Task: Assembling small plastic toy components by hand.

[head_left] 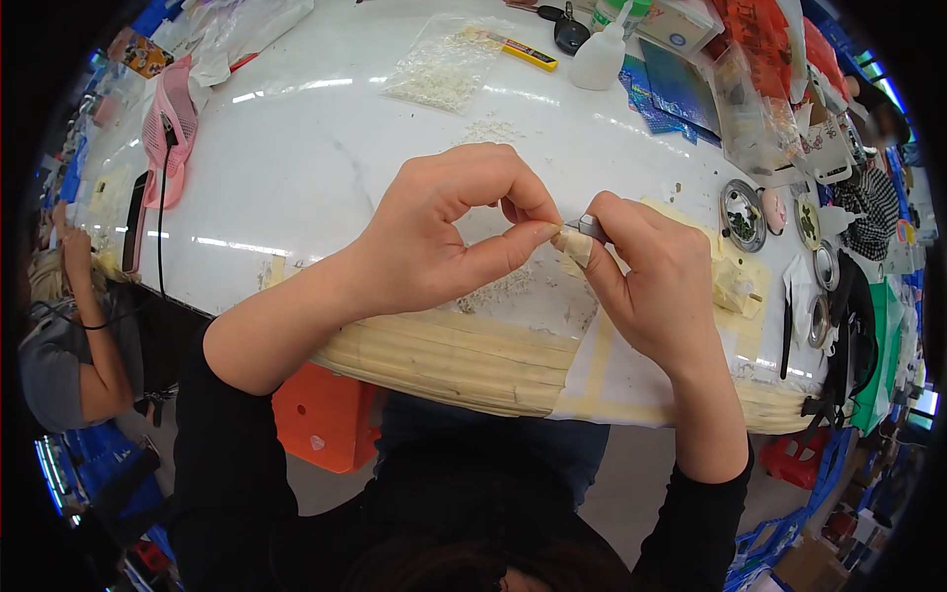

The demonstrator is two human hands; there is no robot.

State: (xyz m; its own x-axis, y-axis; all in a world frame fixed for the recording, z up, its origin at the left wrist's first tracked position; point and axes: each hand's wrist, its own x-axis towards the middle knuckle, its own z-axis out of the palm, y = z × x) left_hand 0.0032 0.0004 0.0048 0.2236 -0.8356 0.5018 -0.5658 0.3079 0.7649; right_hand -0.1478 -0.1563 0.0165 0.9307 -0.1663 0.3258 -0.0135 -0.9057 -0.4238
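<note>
Above the near edge of the white table, my two hands meet at the fingertips. My left hand is closed in a pinch, thumb against forefinger; whatever lies between the tips is too small to make out. Close against it, my right hand grips a small grey metal tool, mostly covered by the fingers, so its kind cannot be told. Pale yellow tape wraps the right thumb's tip. Tiny whitish bits lie scattered on the tabletop beyond and beneath the hands.
Farther back lie a clear bag of white bits, a yellow utility knife and a white squeeze bottle. Round metal tins stand at the right. A pink mesh pouch and phone lie left, near another person's arm.
</note>
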